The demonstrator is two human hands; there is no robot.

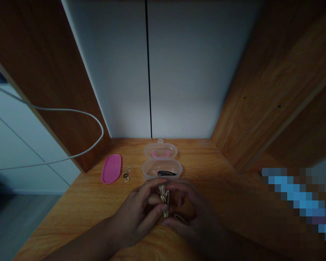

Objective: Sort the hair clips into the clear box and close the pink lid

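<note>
Between both hands, low in the middle of the head view, are slim gold-coloured hair clips [165,203]; their exact number is hard to make out. My left hand [141,210] pinches them from the left, thumb in front. My right hand [192,208] is closed on their right side, fingertips at the upper and lower ends. A thin pale curved piece [180,218] shows by the right palm, partly hidden. Just beyond the fingers stands a clear plastic box [146,170] with its lid [173,151] folded back. Inside lies a black hair clip [167,173].
A pink oval tray [111,169] lies left of the box. Several small hair ties [126,175] are beside it on the wooden table [89,206]. A white cable [100,134] loops in from the left. Wooden side panels and a white back panel [179,72] enclose the surface.
</note>
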